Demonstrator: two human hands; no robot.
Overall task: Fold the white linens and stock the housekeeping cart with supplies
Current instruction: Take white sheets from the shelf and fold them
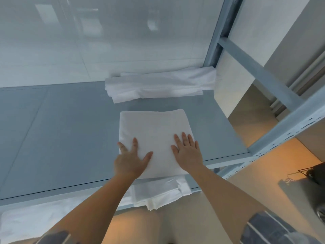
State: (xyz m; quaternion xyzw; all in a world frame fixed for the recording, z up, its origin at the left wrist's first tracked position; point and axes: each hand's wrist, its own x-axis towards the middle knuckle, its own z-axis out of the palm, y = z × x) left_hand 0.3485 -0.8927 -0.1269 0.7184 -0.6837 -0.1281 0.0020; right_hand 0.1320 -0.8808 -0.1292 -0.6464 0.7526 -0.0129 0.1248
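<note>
A folded white linen (154, 131) lies on the grey-blue shelf (70, 131), near its front edge. My left hand (131, 159) rests flat on the linen's near left corner with fingers spread. My right hand (188, 152) presses flat on its near right part. Under its front edge a thinner stack of white sheets (161, 194) sticks out over the shelf's front lip. Another folded white linen (158, 85) lies at the back of the shelf against the wall.
A metal rack upright (219, 32) and perforated side rail (290, 131) bound the shelf on the right. More white fabric (26, 219) shows on a lower level at bottom left. A dark object with wire (314, 175) sits on the floor at right.
</note>
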